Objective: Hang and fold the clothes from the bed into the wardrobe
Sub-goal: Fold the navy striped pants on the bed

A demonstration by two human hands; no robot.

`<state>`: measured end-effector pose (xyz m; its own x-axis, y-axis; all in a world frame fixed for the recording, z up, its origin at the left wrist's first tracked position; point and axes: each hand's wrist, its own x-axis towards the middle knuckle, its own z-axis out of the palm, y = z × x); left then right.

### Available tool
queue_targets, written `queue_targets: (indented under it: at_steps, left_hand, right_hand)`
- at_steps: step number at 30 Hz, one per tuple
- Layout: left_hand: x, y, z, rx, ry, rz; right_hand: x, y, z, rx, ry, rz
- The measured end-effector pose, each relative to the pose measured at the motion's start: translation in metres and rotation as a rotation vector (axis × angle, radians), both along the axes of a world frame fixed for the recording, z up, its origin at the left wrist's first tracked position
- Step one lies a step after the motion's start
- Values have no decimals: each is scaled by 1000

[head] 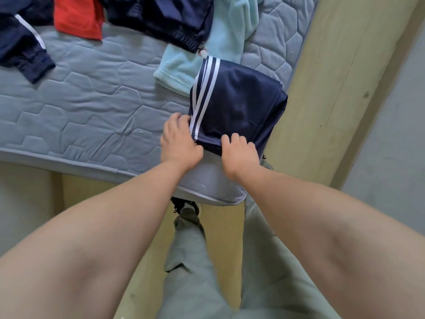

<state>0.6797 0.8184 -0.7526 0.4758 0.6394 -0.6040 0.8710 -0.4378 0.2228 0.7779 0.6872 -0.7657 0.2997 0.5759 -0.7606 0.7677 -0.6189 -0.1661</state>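
A folded navy garment with white side stripes (239,104) lies at the near right corner of the blue quilted mattress (92,107). My left hand (179,141) grips its striped near-left edge, fingers curled under the fabric. At the near edge, my right hand (239,153) has its fingers curled over the fold. Both hands touch the garment.
A light blue fleece (207,49) lies behind the folded garment. Farther back are a navy garment (165,17), a red one (78,17) and a navy sleeve with a white stripe (25,49). A wooden bed frame (326,88) runs along the right, grey floor beyond it.
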Motion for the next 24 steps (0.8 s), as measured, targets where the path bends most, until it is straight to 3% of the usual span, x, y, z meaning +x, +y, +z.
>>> queue_targets:
  at_steps: [4, 6, 8, 11, 13, 17, 24]
  left_hand:
    - [0, -5, -14, -480, -55, 1068]
    - [-1, -9, -20, -677, -71, 1320]
    - [3, -14, -23, -765, -83, 1395]
    - [13, -20, -30, -827, -116, 1434]
    - [19, -21, -36, -840, -103, 1435]
    - [20, -21, -45, -845, -115, 1452]
    - [24, -25, -2, -887, -217, 1484]
  right_hand:
    - [-6, -8, -1, 75, -52, -215]
    - [-13, -10, 1, 105, -69, -484]
    - [-18, -6, 1, -48, 75, -966]
    - [-25, 2, 2, -332, 535, -1874]
    - [-30, 2, -3, -306, 771, -2213]
    - [-34, 0, -13, -114, 1002, -2492]
    - [-15, 9, 22, 189, 1068, -2658]
